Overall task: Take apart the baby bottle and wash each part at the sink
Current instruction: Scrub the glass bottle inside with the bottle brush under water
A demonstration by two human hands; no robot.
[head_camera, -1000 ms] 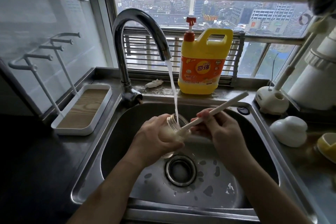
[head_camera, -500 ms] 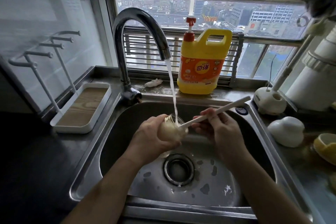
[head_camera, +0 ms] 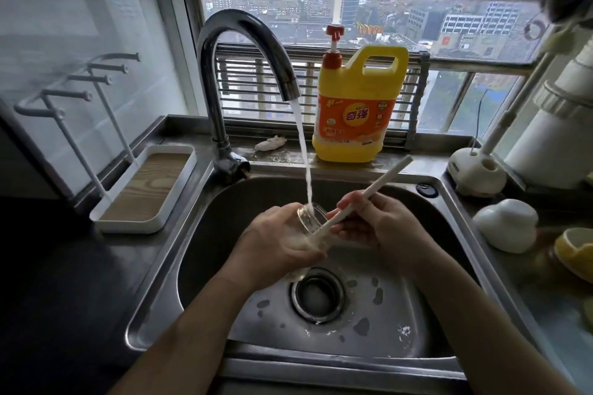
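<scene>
White brush [head_camera: 369, 192] pinched by right hand [head_camera: 385, 224] | left hand [head_camera: 276, 244] grips bottle [head_camera: 309, 220], brush probably inside | yellow jug [head_camera: 353, 112] behind

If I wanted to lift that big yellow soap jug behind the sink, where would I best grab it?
Probably by the handle loop at the top right of the yellow jug, reaching from the right with fingers through the opening. The jug stands upright, its body is wide, and the pump and the water stream crowd its left side.

Faucet [head_camera: 214, 99] and detergent jug [head_camera: 353, 112] obstruct reach behind the sink [head_camera: 160, 282].
</scene>
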